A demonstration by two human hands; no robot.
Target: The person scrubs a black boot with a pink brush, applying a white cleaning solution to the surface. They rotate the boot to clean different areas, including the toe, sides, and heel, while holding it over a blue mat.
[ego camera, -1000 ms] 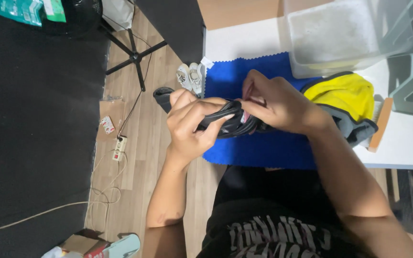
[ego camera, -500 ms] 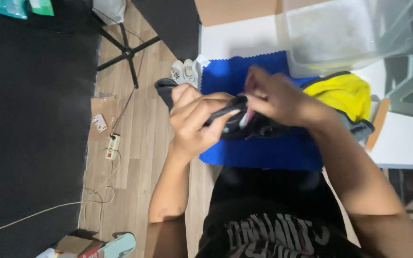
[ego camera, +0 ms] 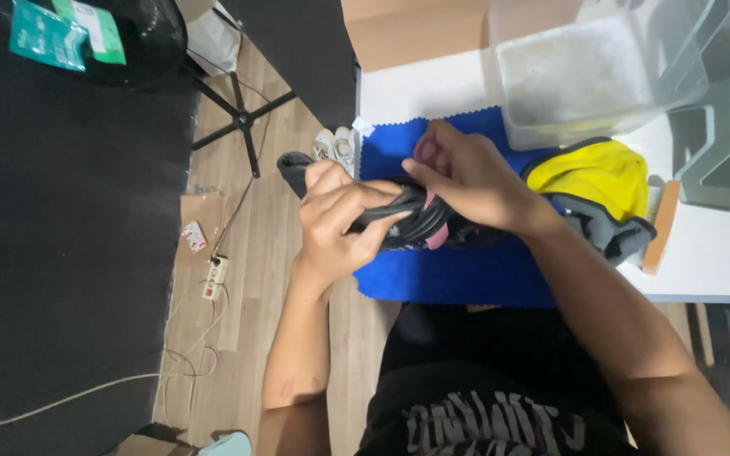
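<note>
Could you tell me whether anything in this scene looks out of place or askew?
Only small things: the clear plastic tub sits tilted on the white table, and a white power strip lies among loose cables on the wooden floor.

The shoe (ego camera: 407, 221) is black with a pink lining. The cloth (ego camera: 458, 274) under it is bright blue with a zigzag edge. The jacket (ego camera: 597, 181) is yellow with grey trim. The tub (ego camera: 589, 76) is clear and frosted, the table (ego camera: 433, 89) white, the floor (ego camera: 255, 253) pale wood.
</note>
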